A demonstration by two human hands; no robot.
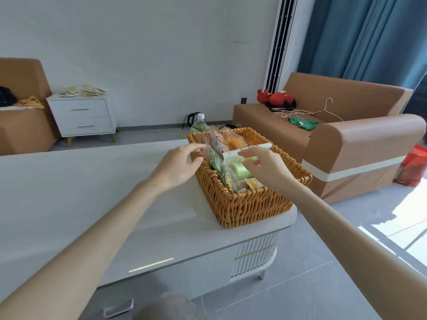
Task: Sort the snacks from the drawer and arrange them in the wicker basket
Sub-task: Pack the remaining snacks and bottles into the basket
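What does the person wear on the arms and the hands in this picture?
Nothing that shows. The left hand and the right hand are bare: no gloves, rings or watch visible. Both forearms are bare too, no sleeve in view.

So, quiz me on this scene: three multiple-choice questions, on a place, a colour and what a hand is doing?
1. The basket stands: A on the sofa; B on the table; C on the floor.
2. The cap of the bottle is: A white; B red; C black.
3. The right hand: A is empty; B holds a hanger; C holds a long pale box.
Answers: B, its base rests on the tabletop; A, the cap shows white; C, the fingers pinch the box over the basket.
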